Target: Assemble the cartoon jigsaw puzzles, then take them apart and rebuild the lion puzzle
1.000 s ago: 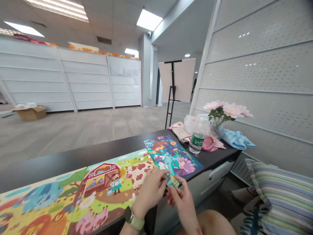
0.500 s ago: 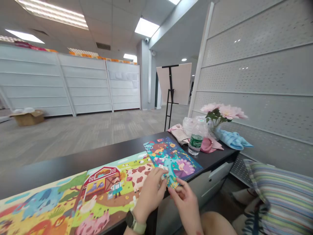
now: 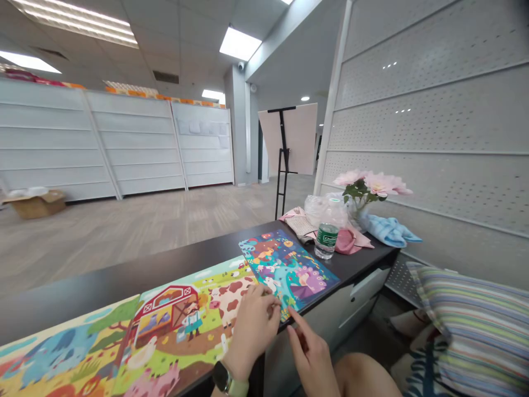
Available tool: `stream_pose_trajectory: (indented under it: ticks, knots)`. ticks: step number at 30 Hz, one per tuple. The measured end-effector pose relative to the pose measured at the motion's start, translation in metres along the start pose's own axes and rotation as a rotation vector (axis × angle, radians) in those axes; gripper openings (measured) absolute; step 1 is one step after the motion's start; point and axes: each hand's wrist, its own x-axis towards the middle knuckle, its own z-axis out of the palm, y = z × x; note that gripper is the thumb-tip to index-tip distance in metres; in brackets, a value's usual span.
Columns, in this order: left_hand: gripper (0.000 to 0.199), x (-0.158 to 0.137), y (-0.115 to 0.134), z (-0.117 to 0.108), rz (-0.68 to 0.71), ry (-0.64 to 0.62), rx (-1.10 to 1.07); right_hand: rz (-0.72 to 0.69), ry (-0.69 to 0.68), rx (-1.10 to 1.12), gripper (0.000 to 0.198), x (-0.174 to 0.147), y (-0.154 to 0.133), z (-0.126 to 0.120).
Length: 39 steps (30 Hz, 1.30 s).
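My left hand, with a watch on its wrist, rests over the near left corner of a dark blue puzzle picture showing colourful animals. Its fingers are loosely bent over the corner, and nothing shows between them. My right hand is just to the right, index finger stretched to the picture's near edge, thumb apart and nothing held. A farm picture with a barn and cow adjoins on the left, partly under my left forearm. Farther left lies a picture with a blue elephant.
The pictures lie on a long black table. Behind the blue picture stand a water bottle, pink cloth, a flower vase and blue cloth. A striped cushion is at right; an easel stands beyond the table.
The turquoise part by my fingers looked raised before and now lies level with the picture. My right hand has moved slightly down and its fingers have parted. The view has shifted slightly.
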Motion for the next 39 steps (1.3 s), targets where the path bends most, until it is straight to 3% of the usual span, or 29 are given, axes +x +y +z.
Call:
stream_pose_trajectory:
  ticks: [6,19,26,31,34,39]
  knots:
    - [0.017,-0.001,0.004,-0.003,0.014,-0.038,0.026,-0.069,-0.023,-0.052,0.043,-0.002,0.004,0.003]
    - [0.015,0.0,0.007,-0.005,0.016,-0.066,0.068,-0.007,0.05,-0.069,0.053,-0.015,0.022,0.04]
    - [0.01,-0.003,0.007,-0.003,0.107,-0.029,0.2,0.069,-0.045,-0.161,0.057,-0.013,0.025,0.04]
    - [0.014,-0.005,0.014,-0.007,0.291,0.03,0.137,0.111,-0.129,-0.19,0.056,-0.005,0.013,0.029]
    - [0.02,-0.025,0.02,-0.014,0.282,0.098,0.095,0.127,-0.168,-0.262,0.055,0.004,0.002,0.019]
    - [0.023,-0.097,0.019,-0.046,0.098,0.305,0.11,0.171,-0.253,-0.408,0.055,0.017,-0.011,0.008]
